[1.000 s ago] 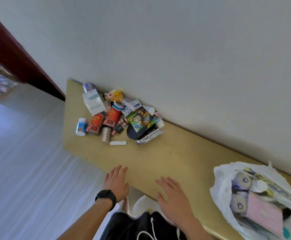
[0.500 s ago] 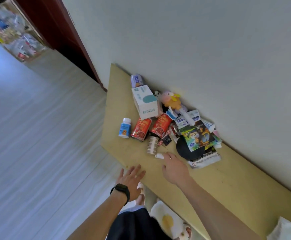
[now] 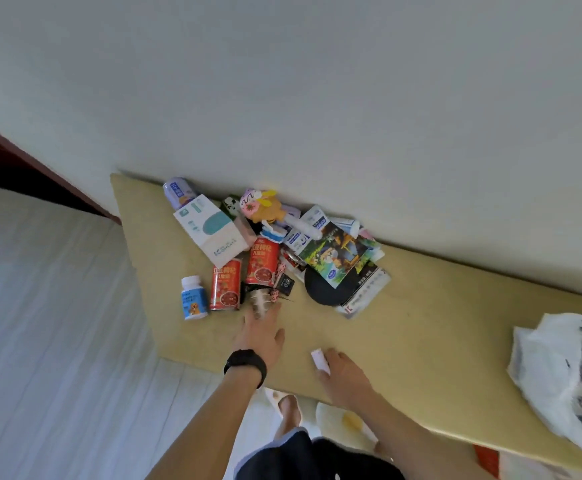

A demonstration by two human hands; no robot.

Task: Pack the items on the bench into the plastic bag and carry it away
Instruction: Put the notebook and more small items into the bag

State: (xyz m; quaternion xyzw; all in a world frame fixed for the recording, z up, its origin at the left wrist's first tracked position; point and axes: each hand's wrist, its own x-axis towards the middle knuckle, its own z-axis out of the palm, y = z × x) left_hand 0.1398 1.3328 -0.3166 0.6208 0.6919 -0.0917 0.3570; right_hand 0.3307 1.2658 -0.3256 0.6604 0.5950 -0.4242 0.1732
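A heap of items lies on the yellow bench (image 3: pixel 421 327) against the wall: a white box (image 3: pixel 209 233), two red cans (image 3: pixel 241 278), a small white and blue bottle (image 3: pixel 193 298), a plush toy (image 3: pixel 261 206), a picture packet (image 3: pixel 338 254) and a black disc (image 3: pixel 320 292). My left hand (image 3: pixel 260 332) reaches to a small ribbed beige roll (image 3: pixel 260 301) and its fingers touch it. My right hand (image 3: pixel 339 374) holds a small white tube (image 3: pixel 320 362) near the bench's front edge. The white plastic bag (image 3: pixel 559 372), with items inside, lies at the bench's right end.
A pale wall runs behind the bench. Light floorboards (image 3: pixel 57 341) lie to the left, with a dark red door frame (image 3: pixel 22 168) at the far left. My feet in slippers (image 3: pixel 289 407) show below the bench edge.
My right hand has picked up the white tube and drawn it back toward the bench's front. My left hand has moved forward from the bench edge to the ribbed roll.
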